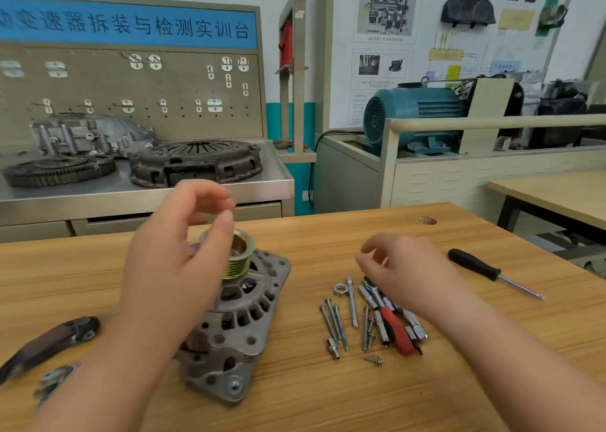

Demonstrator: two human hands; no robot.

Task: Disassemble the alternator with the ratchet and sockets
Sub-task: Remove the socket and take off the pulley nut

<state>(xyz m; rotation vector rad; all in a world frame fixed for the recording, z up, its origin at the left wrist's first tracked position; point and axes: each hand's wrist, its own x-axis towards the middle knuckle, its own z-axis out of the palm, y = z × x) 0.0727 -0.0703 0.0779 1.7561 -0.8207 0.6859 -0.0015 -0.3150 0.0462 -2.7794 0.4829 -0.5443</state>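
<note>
**Just above the pulley and the tools, both hands empty**

Directly under the left hand [173, 251] sits the grey cast-metal alternator [236, 333], lying flat on the light wooden table [328, 399] with its brass-coloured grooved pulley [241, 258] facing up. The hand hovers over the pulley, its fingers loosely curled and the thumb tip a little apart from the forefinger. Nothing shows between them, though the fingertips are blurred. Left of this forearm, near the table edge, lies a dark, elongated metal part [49, 343], too blurred to name.

The right hand [410, 274] hangs palm down with relaxed, slightly bent fingers and grasps nothing. Beneath it and towards the person lies a heap of loose hardware: the red-handled ratchet [396, 330], several short chrome sockets [414, 328], and, to the hand's left, long silver through-bolts [334, 323], a slim chrome extension bar [352, 303] and a silver hex nut [340, 289]. One small silver screw [373, 360] lies apart, nearer the person. To the right of this hand, clear of the heap, rests a black-handled screwdriver [485, 269], its tip pointing away from the hand.
</note>
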